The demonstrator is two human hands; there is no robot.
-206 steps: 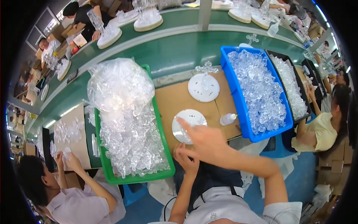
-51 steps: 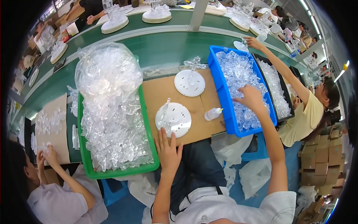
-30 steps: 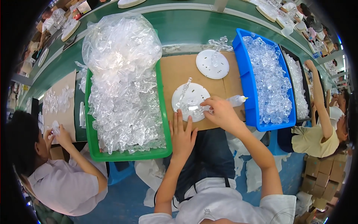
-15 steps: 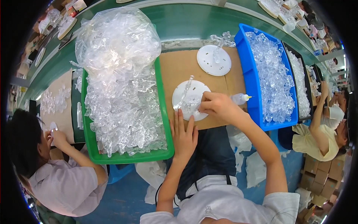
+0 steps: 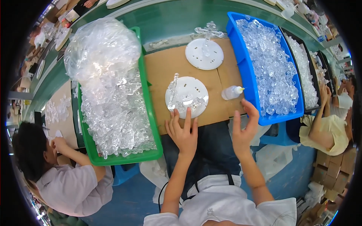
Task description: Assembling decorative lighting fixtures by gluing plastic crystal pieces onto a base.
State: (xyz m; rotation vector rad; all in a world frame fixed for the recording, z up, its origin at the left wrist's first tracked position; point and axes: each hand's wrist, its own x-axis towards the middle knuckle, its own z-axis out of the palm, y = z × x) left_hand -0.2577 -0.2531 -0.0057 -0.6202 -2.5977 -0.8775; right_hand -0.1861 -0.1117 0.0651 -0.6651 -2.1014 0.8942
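Note:
A white round plate lies in front of me on a cardboard sheet. One clear plastic stem stands up from its left side, and more clear parts sit at its near edge. My left hand has its fingers spread, the tips at that near edge by the clear parts. Apart from the plate, my right hand hovers empty with thumb and fingers apart, nearest the blue bin's corner and a small white bottle with a yellowish tip. The bottle lies on its side.
To the left stands a green bin heaped with clear parts and a plastic bag. A blue bin of clear parts borders the right. Behind lies another white plate carrying a clear branched piece. Co-workers sit on both sides.
My right hand has left the parts on the plate, moved right and toward me, and opened. My left hand remains at the plate's near edge. The view has shifted slightly.

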